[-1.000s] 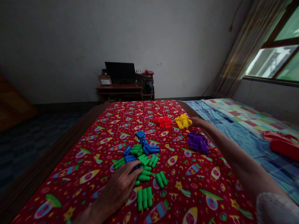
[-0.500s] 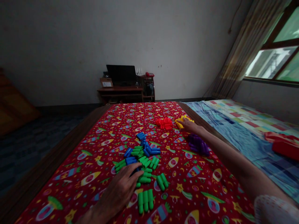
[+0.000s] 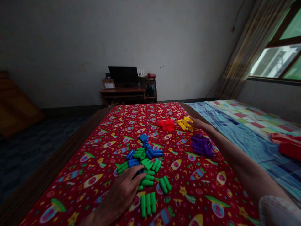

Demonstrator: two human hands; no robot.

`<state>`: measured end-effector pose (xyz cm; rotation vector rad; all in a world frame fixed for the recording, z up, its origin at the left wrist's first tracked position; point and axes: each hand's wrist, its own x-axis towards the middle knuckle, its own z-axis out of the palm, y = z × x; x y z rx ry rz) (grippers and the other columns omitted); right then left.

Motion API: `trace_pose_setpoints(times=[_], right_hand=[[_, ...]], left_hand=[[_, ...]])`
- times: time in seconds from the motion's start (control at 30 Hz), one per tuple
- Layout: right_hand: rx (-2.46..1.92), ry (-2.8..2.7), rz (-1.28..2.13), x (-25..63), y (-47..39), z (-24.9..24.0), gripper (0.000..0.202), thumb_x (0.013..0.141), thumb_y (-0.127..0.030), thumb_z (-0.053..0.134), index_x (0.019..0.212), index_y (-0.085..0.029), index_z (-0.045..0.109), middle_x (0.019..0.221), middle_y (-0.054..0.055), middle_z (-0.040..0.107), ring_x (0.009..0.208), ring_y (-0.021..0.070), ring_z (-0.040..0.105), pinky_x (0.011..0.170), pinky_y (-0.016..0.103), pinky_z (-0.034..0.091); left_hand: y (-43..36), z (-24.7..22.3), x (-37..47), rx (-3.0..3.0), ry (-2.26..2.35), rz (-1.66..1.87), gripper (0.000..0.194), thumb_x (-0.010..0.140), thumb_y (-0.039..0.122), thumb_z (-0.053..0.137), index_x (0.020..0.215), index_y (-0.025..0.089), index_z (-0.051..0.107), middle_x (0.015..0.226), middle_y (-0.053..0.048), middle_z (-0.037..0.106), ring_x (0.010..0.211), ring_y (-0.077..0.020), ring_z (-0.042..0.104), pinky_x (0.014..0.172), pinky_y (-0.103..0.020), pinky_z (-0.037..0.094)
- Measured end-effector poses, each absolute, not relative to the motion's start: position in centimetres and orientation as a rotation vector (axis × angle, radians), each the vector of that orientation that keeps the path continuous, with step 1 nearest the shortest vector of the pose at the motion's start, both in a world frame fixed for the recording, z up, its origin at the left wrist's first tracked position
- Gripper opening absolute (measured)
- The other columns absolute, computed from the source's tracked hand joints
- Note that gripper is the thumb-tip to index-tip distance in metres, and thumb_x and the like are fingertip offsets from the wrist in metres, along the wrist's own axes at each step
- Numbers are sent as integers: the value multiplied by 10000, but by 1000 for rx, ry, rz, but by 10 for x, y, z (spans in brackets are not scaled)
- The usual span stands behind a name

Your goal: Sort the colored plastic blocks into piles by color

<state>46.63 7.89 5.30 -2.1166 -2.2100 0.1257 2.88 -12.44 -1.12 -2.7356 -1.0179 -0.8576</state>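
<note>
On the red patterned cloth, my left hand (image 3: 124, 190) rests palm down at the near left of a mixed pile. Its thumb and index finger are apart, with a dark blue piece partly visible between them; the other fingertips are hidden. Green plastic tube-shaped blocks (image 3: 148, 204) lie around it. Blue blocks (image 3: 157, 153) of the same kind lie behind and among them. Farther off, my right hand (image 3: 197, 123) reaches to the right side of a yellow block pile (image 3: 184, 123), fingers stretched out and touching its edge.
A red block pile (image 3: 166, 125) sits left of the yellow one, and a purple block pile (image 3: 201, 145) lies nearer, beside my right forearm. A bed with a checked cover (image 3: 235, 122) adjoins on the right. A desk with a monitor (image 3: 123, 75) stands against the far wall.
My right hand has shifted from on top of the yellow pile to its right side, uncovering more of the yellow blocks. The left hand stays almost where it was; the view shifts slightly.
</note>
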Motion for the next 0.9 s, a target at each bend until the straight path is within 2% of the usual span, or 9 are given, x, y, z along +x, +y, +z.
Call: trace_pose_setpoints(times=[0.17,0.27,0.33,0.4,0.53,0.6,0.73,0.8,0.9], right_hand=[[-2151,-2148,66,447,59,75,575,968,-387,408,1424,-37,388,1286,251,588,1193,321,566,978,375,421],[-1853,-2236,-22,418,34,84,524,961,-378,433,1383,-69,463,1202,222,639,1138,301,590,962,372,426],[-1573,-2332,82,389,12,82,492,972,-406,404,1357,-119,511,1122,179,681,1044,273,632,919,374,453],[-1316,-2398,268,354,-7,73,481,980,-444,374,1336,-167,541,1094,142,697,985,246,654,888,374,476],[-1050,-2385,418,286,-15,46,524,961,-483,398,1390,-196,486,1406,136,517,1304,261,464,1051,408,387],[-1080,-2360,469,259,-3,35,514,971,-476,364,1386,-198,485,1416,130,502,1338,256,418,1078,406,351],[-1089,-2307,663,225,14,22,490,998,-459,283,1168,-150,624,1128,112,666,1091,228,578,957,350,421],[-1044,-2296,770,218,10,20,527,992,-497,277,1051,-136,657,958,75,692,945,206,605,878,319,444],[-922,-2266,886,220,-9,21,592,979,-556,243,1037,-144,665,918,54,695,902,196,604,831,302,454]], left_hand=[[-126,-3,31,-2699,-989,-862,312,932,130,425,1167,218,610,1213,-75,637,1107,-187,598,964,-316,492],[-136,13,38,-2753,-786,-724,422,925,170,453,1341,219,503,1338,-78,583,1273,-232,496,1114,-454,353],[-144,23,46,-2854,-583,-547,469,927,225,478,1393,263,455,1431,-40,514,1371,-251,389,1167,-528,230],[-150,29,55,-2933,-467,-421,441,936,279,490,1376,298,478,1464,-2,480,1408,-248,332,1184,-539,171],[-148,27,63,-2934,-624,-400,357,950,305,485,1299,284,557,1443,-21,506,1398,-258,351,1180,-575,120],[-143,24,60,-2885,-745,-419,340,952,313,490,1276,258,574,1421,-40,530,1382,-256,376,1178,-584,107],[-128,17,43,-2780,-897,-512,295,939,349,523,1202,255,619,1417,-37,532,1368,-245,389,1191,-558,99],[-119,15,32,-2778,-911,-555,280,938,334,528,1190,262,626,1412,-31,536,1368,-243,388,1192,-543,132],[-104,14,16,-2827,-907,-687,301,955,285,486,1234,266,599,1383,-37,562,1352,-229,415,1167,-509,249]])
